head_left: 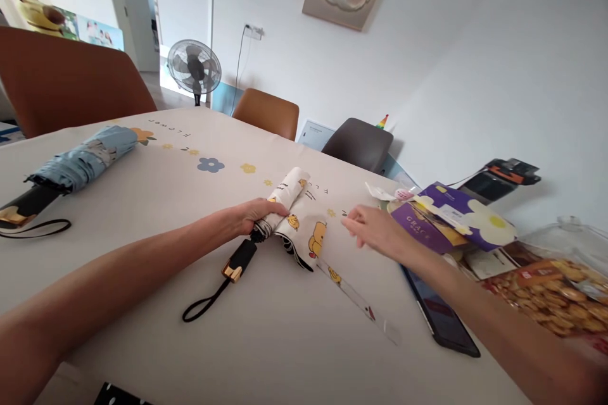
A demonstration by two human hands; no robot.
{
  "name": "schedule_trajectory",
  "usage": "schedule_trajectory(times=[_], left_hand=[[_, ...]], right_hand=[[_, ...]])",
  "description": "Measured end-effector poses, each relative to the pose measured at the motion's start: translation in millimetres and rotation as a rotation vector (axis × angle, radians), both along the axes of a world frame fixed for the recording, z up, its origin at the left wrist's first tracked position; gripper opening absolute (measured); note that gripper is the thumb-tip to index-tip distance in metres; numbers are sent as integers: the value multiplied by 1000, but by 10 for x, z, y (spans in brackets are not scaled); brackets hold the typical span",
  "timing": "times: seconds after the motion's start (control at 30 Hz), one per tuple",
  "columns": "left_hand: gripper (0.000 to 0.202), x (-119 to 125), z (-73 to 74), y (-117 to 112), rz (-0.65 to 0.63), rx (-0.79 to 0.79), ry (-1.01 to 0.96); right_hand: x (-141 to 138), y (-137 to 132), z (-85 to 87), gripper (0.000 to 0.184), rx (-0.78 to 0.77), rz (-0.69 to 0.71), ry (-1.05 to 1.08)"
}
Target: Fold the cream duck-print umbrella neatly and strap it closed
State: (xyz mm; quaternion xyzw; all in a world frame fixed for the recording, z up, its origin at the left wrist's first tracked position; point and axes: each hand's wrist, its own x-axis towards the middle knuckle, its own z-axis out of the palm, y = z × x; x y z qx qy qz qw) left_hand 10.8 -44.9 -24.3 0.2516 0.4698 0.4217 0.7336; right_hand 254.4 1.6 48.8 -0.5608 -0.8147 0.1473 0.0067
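A white folding umbrella with yellow cartoon figures lies diagonally over the table, its canopy partly rolled. My left hand grips the rolled cloth just above the black and gold handle, thumb on top. A black wrist loop trails from the handle. One loose canopy flap hangs toward the right, and a pale printed strap stretches from it down to the right, looking blurred. My right hand hovers to the right of the flap, fingers loosely bent, with nothing visible in them.
A blue folded umbrella lies at the left. On the right are a phone, a purple box and a bag of snacks. Chairs line the far edge; a fan stands beyond.
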Motion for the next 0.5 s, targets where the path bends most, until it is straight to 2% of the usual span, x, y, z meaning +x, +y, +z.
schedule_trajectory(times=[0.07,0.13,0.2,0.27,0.33,0.4,0.5], left_hand=[[32,8,1,0,7,-9,-62],[33,26,-4,-8,6,-5,-85],[33,44,-20,-12,21,6,-67],[33,54,-40,-11,33,13,-48],[33,55,-51,-6,27,17,-45],[36,51,-52,-1,20,14,-44],[41,46,-43,3,24,0,-64]], right_hand=[[38,-36,-196,35,-286,-171,196],[15,-68,-359,39,-493,-279,432],[-51,-84,-481,42,-647,-309,597],[-130,-81,-567,39,-723,-305,679],[-187,-57,-613,32,-693,-321,703],[-206,-20,-599,27,-590,-331,708],[-203,33,-437,29,-380,-285,735]])
